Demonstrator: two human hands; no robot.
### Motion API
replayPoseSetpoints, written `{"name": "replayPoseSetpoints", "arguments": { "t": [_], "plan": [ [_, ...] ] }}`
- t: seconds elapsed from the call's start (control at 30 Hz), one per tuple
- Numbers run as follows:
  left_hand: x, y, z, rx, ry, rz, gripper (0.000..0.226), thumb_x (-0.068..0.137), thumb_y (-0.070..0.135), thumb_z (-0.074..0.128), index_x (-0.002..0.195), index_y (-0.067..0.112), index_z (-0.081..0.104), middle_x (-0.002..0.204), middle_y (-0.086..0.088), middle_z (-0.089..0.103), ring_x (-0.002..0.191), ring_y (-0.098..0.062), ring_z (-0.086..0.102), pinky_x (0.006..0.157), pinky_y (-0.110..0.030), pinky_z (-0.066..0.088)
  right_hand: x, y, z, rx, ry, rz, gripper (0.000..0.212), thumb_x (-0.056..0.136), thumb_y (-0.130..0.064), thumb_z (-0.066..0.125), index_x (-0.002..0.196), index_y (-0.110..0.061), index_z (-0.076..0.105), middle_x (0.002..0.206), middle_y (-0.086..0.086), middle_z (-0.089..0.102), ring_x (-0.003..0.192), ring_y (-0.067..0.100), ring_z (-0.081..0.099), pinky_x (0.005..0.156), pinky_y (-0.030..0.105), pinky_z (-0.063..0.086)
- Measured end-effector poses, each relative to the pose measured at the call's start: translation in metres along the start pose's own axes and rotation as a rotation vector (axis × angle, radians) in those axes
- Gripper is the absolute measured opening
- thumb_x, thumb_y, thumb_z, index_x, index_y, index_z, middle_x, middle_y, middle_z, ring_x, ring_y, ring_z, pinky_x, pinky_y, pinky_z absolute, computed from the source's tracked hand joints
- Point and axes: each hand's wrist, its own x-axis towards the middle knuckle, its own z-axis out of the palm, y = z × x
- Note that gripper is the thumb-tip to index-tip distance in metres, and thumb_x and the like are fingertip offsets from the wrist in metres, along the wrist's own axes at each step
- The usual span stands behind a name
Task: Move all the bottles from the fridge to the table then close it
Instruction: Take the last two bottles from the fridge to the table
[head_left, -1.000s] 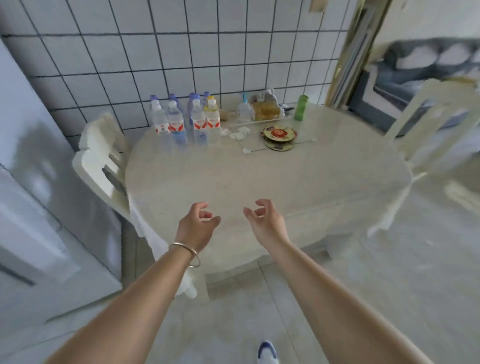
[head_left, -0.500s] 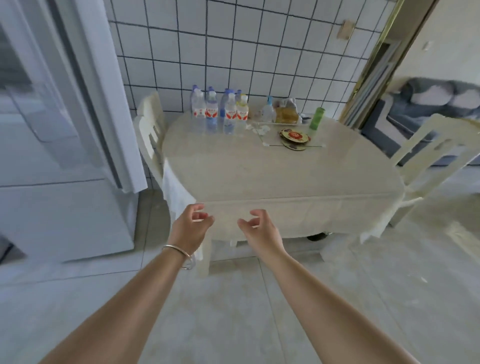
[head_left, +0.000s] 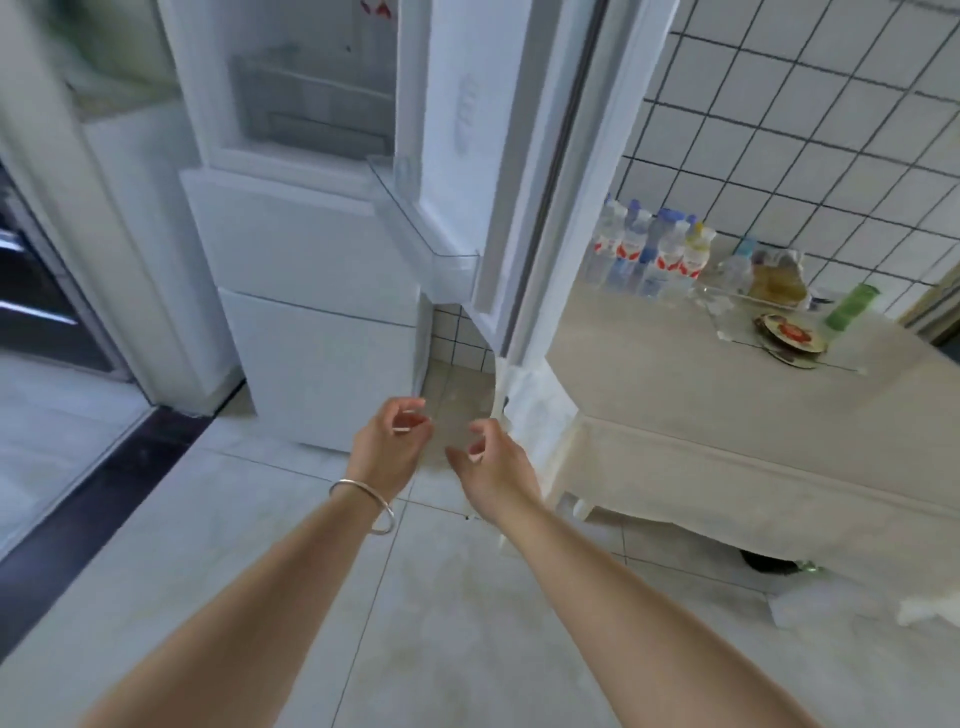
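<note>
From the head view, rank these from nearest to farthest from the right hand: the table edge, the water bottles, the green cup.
From the right hand:
1. Table edge, just to its right.
2. Water bottles, at the table's back by the tiled wall.
3. Green cup, far right, beyond the plates.

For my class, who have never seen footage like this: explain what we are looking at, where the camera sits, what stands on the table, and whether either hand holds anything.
There is no machine here, only a person. The single picture comes from a camera worn on the head, looking forward and down. The left hand, with a bangle on its wrist, and the right hand hang loosely curled, with nothing in their grip. Ahead stands the fridge with its door open. On the table stand the bottles, a green cup and a patterned plate.
</note>
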Motion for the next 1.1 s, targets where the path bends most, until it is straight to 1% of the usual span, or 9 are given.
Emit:
{"name": "replayPoseSetpoints", "arguments": {
  "t": [0.2, 0.3, 0.37, 0.47, 0.63, 0.83, 0.93, 1.03, 1.1],
  "plan": [
    [0.076, -0.019, -0.107, -0.038, 0.048, -0.010, 0.029, 0.086, 0.019, 0.062, 0.115, 0.019, 0.058, 0.097, 0.004, 0.065, 0.086, -0.013, 0.059, 0.078, -0.025, 0.044, 0.067, -0.105, 0.084, 0.078, 0.014, 0.007, 0.046, 0.091, -0.042, 0.049, 0.129, -0.019, 0.043, 0.121, 0.002, 0.059, 0.110, 0.019, 0.056, 0.095, 0.039, 0.046],
    [0.122, -0.029, -0.159, -0.092, 0.084, -0.036, 0.028, 0.085, 0.021, 0.062, 0.113, 0.022, 0.057, 0.102, 0.001, 0.068, 0.092, -0.016, 0.062, 0.079, -0.032, 0.049, 0.100, -0.151, 0.113, 0.051, 0.040, -0.044, 0.044, 0.091, -0.042, 0.049, 0.129, -0.020, 0.043, 0.119, -0.001, 0.057, 0.109, 0.018, 0.055, 0.091, 0.036, 0.045],
    [0.153, -0.035, -0.188, -0.119, 0.105, -0.047, 0.028, 0.085, 0.021, 0.062, 0.112, 0.024, 0.056, 0.104, 0.000, 0.068, 0.096, -0.018, 0.063, 0.083, -0.038, 0.052, 0.125, -0.177, 0.126, 0.056, 0.049, -0.070, 0.045, 0.091, -0.043, 0.049, 0.130, -0.022, 0.042, 0.117, -0.002, 0.056, 0.109, 0.017, 0.055, 0.091, 0.036, 0.046],
    [0.201, -0.037, -0.219, -0.147, 0.112, -0.040, 0.029, 0.086, 0.019, 0.063, 0.113, 0.022, 0.055, 0.101, 0.001, 0.066, 0.100, -0.023, 0.063, 0.088, -0.042, 0.051, 0.170, -0.209, 0.136, 0.089, 0.065, -0.084, 0.048, 0.089, -0.045, 0.050, 0.130, -0.023, 0.041, 0.116, -0.004, 0.056, 0.107, 0.017, 0.056, 0.091, 0.038, 0.047],
    [0.301, -0.024, -0.245, -0.147, 0.017, -0.012, 0.039, 0.085, 0.023, 0.065, 0.122, 0.025, 0.051, 0.106, 0.003, 0.063, 0.102, -0.025, 0.063, 0.089, -0.042, 0.049, 0.267, -0.260, 0.137, 0.161, 0.104, -0.106, 0.051, 0.087, -0.044, 0.053, 0.131, -0.021, 0.041, 0.116, -0.001, 0.058, 0.108, 0.019, 0.056, 0.093, 0.036, 0.045],
    [0.450, 0.024, -0.260, -0.168, 0.052, 0.078, 0.041, 0.087, 0.021, 0.064, 0.125, 0.020, 0.050, 0.111, -0.002, 0.062, 0.097, -0.025, 0.063, 0.086, -0.041, 0.050, 0.412, -0.329, 0.119, 0.260, 0.181, -0.149, 0.048, 0.088, -0.040, 0.053, 0.129, -0.019, 0.042, 0.114, 0.001, 0.056, 0.107, 0.022, 0.055, 0.094, 0.038, 0.045],
    [0.521, 0.051, -0.264, -0.206, 0.061, 0.112, 0.038, 0.086, 0.019, 0.065, 0.121, 0.020, 0.051, 0.107, -0.002, 0.063, 0.092, -0.022, 0.060, 0.089, -0.044, 0.049, 0.481, -0.360, 0.100, 0.314, 0.279, -0.175, 0.044, 0.089, -0.035, 0.054, 0.127, -0.017, 0.046, 0.102, -0.003, 0.056, 0.104, 0.022, 0.057, 0.088, 0.033, 0.043],
    [0.580, 0.076, -0.270, -0.261, 0.075, 0.148, 0.031, 0.086, 0.016, 0.064, 0.114, 0.024, 0.052, 0.099, 0.001, 0.063, 0.089, -0.022, 0.060, 0.084, -0.040, 0.049, 0.540, -0.385, 0.082, 0.387, 0.364, -0.155, 0.039, 0.090, -0.030, 0.055, 0.124, -0.013, 0.050, 0.082, -0.012, 0.053, 0.093, 0.019, 0.056, 0.080, 0.027, 0.038],
    [0.615, 0.088, -0.272, -0.279, 0.065, 0.158, 0.029, 0.086, 0.016, 0.063, 0.109, 0.027, 0.051, 0.095, 0.004, 0.063, 0.090, -0.021, 0.061, 0.084, -0.039, 0.050, 0.572, -0.397, 0.075, 0.437, 0.387, -0.132, 0.037, 0.089, -0.029, 0.056, 0.122, -0.013, 0.051, 0.080, -0.013, 0.055, 0.096, 0.020, 0.058, 0.083, 0.029, 0.041]
  ]
}}
